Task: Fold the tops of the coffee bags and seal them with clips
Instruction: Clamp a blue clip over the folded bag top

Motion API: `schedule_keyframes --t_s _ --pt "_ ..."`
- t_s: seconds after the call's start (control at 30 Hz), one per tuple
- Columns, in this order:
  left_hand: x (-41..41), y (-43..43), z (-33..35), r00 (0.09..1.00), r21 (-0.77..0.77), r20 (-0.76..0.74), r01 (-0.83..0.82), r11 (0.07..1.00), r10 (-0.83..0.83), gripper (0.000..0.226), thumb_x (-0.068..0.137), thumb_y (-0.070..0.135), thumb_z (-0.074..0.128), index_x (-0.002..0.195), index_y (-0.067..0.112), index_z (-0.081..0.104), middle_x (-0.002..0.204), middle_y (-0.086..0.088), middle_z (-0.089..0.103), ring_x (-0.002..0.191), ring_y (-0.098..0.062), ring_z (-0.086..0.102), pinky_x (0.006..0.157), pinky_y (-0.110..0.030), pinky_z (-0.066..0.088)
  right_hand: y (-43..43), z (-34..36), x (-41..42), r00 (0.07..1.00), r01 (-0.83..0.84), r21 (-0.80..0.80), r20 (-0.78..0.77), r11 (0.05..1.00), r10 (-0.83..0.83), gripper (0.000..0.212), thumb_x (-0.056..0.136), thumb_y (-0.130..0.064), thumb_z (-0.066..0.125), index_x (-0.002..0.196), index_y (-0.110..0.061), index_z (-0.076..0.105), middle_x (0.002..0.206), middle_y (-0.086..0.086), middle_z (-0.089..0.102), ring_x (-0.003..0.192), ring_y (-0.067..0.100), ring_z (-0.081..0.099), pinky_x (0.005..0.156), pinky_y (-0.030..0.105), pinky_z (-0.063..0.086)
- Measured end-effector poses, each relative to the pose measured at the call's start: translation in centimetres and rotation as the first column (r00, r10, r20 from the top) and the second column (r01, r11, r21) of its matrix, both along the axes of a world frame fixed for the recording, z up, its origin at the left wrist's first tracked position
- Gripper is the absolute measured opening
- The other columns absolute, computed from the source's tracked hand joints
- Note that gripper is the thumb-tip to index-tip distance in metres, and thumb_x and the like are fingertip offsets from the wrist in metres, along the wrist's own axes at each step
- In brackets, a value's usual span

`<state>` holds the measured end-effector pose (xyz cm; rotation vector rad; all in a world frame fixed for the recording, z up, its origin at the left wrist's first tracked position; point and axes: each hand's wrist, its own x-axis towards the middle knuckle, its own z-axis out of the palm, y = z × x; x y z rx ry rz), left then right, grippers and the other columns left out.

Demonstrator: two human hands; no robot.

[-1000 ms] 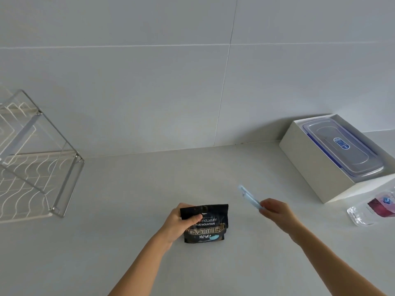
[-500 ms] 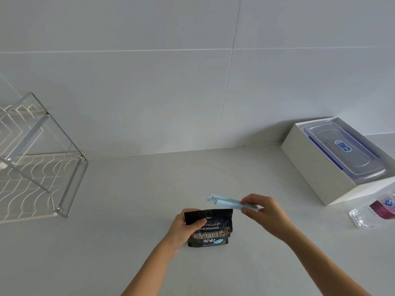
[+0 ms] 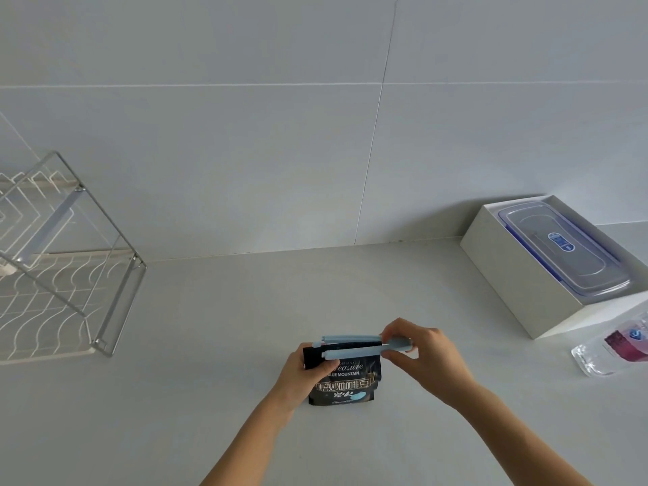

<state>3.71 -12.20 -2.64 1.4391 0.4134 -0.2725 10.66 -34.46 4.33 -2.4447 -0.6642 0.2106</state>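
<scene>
A person's 2 bare hands work at a pale grey countertop [image 3: 210,345] below a wall of large grey tiles. A small black foil coffee bag with gold and white lettering [image 3: 345,378] stands upright near the counter's front edge. The left hand [image 3: 304,371] grips the bag's upper left side, fingers wrapped onto its front. The right hand [image 3: 422,354] pinches the hinged right end of a long pale blue plastic sealing clip [image 3: 354,346], thumb and fingers pressed together on it. The clip's 2 bars lie level, slightly apart, straddling the bag's folded top. At far left stands a wire dish rack with a metal frame [image 3: 75,275]. At right a white open box [image 3: 519,278] holds a clear lidded plastic container with blue edging [image 3: 564,254]; a clear plastic bottle with a red label [image 3: 613,347] lies just beside the box.
</scene>
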Motion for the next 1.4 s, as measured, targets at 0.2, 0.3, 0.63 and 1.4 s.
schedule_keyframes --t_s 0.2,0.3,0.63,1.4 --pt "-0.1 0.0 0.1 1.000 -0.012 0.008 -0.007 1.000 0.007 0.040 0.078 0.025 0.073 0.115 0.017 0.061 0.108 -0.002 0.072 0.096 -0.010 0.068 0.067 -0.014 0.053 1.5 0.3 -0.3 0.999 -0.029 -0.011 -0.017 1.000 0.029 0.028 0.079 -0.033 0.069 0.094 -0.038 0.045 0.087 -0.028 0.065 0.078 0.004 0.060 0.067 0.029 0.052" --pt "-0.1 -0.1 0.2 0.999 -0.003 0.026 -0.020 1.000 0.020 0.038 0.076 0.026 0.075 0.111 0.017 0.064 0.105 -0.002 0.073 0.093 -0.011 0.070 0.068 -0.016 0.053 2.1 0.3 -0.4 0.999 -0.046 -0.032 -0.012 0.998 0.046 0.032 0.080 -0.034 0.069 0.099 -0.040 0.043 0.099 -0.027 0.069 0.080 0.005 0.060 0.065 0.026 0.049" --pt "-0.2 0.0 0.4 0.998 -0.056 0.055 -0.025 0.998 0.028 0.034 0.072 0.031 0.076 0.103 0.020 0.068 0.096 0.001 0.076 0.090 -0.010 0.071 0.065 -0.015 0.054 4.0 0.7 -0.5 0.994 -0.101 -0.058 -0.035 0.993 0.100 0.035 0.081 -0.033 0.067 0.105 -0.040 0.042 0.102 -0.022 0.070 0.089 0.005 0.065 0.068 0.025 0.049" --pt "0.1 -0.5 0.6 0.992 0.154 0.096 -0.093 0.984 0.079 0.035 0.078 -0.010 0.050 0.060 0.020 0.051 0.042 0.020 0.057 0.046 0.009 0.050 0.047 -0.005 0.038 11.7 -0.7 -1.9 0.945 -0.296 -0.220 0.072 0.930 0.318 0.026 0.086 -0.039 0.057 0.108 -0.026 0.062 0.103 -0.005 0.061 0.099 0.014 0.053 0.072 0.029 0.044"
